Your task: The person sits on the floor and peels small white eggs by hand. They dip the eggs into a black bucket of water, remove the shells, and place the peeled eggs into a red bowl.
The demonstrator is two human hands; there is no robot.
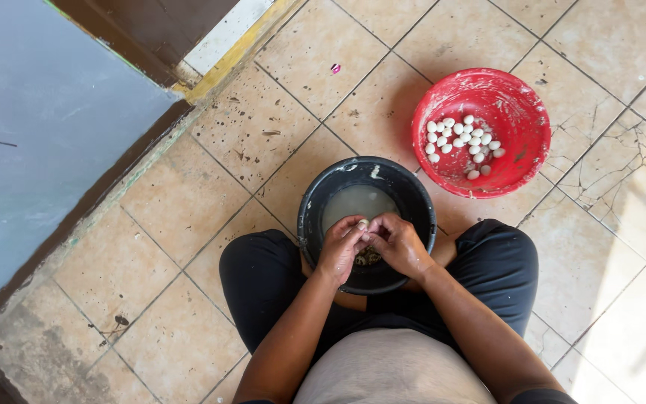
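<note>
Small egg (363, 224) sits pinched between fingertips of left hand (342, 247) and right hand (398, 243), both grasping it, centre frame over black bucket (312, 217) of cloudy water. Red bowl (521, 112) upper right holds peeled white eggs (461, 142). Person squats on tiled floor (188, 202); blue wall (31, 127) at left.

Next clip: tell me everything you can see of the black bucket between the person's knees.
The black bucket is round, dark and plastic-looking, with pale smears on its far rim. It stands upright on the tiled floor, between the seated person's knees, just near of the red bowl of small white eggs. It holds cloudy, greyish water, with darker bits near the close side. The left hand and right hand meet over it, pinching a small pale thing; whether they touch the rim is unclear.
</note>
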